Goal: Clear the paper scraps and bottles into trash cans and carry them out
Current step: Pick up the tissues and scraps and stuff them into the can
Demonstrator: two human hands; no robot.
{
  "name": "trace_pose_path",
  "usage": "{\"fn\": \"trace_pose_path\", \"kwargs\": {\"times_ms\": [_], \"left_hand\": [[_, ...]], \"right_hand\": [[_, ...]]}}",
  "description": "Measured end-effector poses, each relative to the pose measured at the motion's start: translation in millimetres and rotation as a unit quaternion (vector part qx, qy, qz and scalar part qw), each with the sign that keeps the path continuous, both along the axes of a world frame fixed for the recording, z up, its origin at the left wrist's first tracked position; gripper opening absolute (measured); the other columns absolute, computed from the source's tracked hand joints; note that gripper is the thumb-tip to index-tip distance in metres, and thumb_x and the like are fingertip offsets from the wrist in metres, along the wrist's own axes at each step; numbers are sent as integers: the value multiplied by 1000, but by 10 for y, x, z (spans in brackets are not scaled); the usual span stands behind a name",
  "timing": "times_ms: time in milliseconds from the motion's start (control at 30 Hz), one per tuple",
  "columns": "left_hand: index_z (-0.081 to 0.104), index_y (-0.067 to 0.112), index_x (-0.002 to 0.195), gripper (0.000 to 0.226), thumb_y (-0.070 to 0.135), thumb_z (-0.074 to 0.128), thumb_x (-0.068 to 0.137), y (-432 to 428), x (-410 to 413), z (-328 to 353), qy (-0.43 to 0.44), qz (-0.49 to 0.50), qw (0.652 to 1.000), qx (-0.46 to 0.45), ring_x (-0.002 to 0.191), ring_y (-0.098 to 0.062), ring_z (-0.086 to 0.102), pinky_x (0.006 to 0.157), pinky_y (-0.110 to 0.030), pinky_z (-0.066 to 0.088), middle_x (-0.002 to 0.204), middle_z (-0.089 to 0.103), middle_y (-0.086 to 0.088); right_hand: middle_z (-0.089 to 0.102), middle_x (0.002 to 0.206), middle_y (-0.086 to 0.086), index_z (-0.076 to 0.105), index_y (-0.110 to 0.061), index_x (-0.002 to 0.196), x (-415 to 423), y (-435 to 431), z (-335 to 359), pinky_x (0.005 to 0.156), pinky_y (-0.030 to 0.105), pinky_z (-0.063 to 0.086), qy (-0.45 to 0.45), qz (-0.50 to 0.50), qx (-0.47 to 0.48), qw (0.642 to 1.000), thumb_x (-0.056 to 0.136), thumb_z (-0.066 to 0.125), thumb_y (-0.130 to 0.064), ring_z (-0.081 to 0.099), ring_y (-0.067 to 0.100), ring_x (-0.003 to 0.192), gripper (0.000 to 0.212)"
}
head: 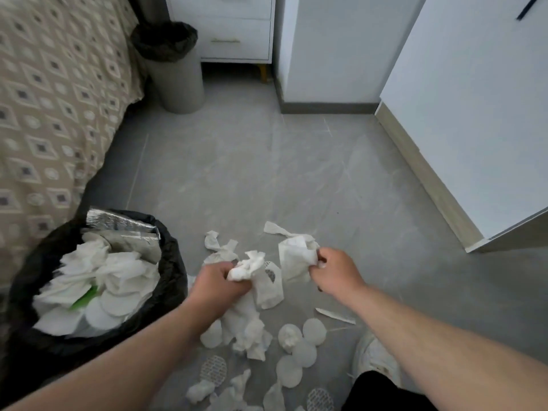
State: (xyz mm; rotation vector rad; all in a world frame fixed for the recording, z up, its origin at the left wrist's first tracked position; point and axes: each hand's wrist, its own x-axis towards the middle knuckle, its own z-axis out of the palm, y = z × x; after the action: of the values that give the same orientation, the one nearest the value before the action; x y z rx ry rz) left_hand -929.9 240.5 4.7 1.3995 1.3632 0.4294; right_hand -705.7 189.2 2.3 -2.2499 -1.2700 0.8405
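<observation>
White paper scraps (246, 327) lie strewn on the grey floor (267, 173) right before the person, mixed with round white pads (314, 332) and a few mesh-patterned discs (213, 369). The left hand (218, 284) is curled round a crumpled tissue wad (247, 265), more paper hanging below it. The right hand (335, 271) pinches the edge of a flatter tissue sheet (295, 258), just beside the wad.

To the left, close by the scraps, stands a trash can lined with a black bag (173, 259), heaped with white paper and pads, a green piece (84, 299) and a silver foil sheet (118, 222).

A grey trash can (178, 81) with a dark liner stands well apart, between the patterned bed (53, 99) and a white nightstand (237, 34). A white shoe (375, 360) shows under the right forearm.
</observation>
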Motion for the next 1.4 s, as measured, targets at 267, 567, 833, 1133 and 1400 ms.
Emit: {"fn": "trace_pose_path", "kwargs": {"times_ms": [267,567,833,1133,1400], "left_hand": [[69,10,76,9,5,75,72,584,-670,1199,-80,28,996,28,58,-16,64,58,-30,53,64,68,-4],[65,-2,87,10,1,70,78,674,-2032,942,-153,220,963,14,74,-31,65,69,-39,54,84,68,-24],[65,3,76,10,12,65,73,829,-2323,258,21,251,960,125,65,-18,52,57,-28,39,68,62,-12],[58,14,92,30,20,69,65,953,-2264,-75,141,214,953,163,87,-25,63,71,-28,43,91,66,-4],[43,25,135,80,44,69,61,420,-2630,243,111,146,950,253,111,-9,47,92,-31,39,124,48,11]], "right_hand": [[58,60,-2,51,-24,57,-340,374,1019,51,22,41,-42,82,44,995,77,59,-12,58,19,57,25],[67,81,5,69,-12,87,-1117,877,1073,55,33,58,150,12,86,985,80,63,-3,58,20,56,13],[66,80,10,69,-12,82,-1435,938,910,56,35,58,190,25,57,980,82,61,-1,56,19,60,14],[66,87,16,69,-9,84,-1477,886,857,57,35,58,184,24,29,982,81,60,-2,56,19,61,13],[69,88,-8,69,-21,87,-1670,723,985,63,42,58,162,87,4,983,83,57,-10,60,16,57,17]]}}
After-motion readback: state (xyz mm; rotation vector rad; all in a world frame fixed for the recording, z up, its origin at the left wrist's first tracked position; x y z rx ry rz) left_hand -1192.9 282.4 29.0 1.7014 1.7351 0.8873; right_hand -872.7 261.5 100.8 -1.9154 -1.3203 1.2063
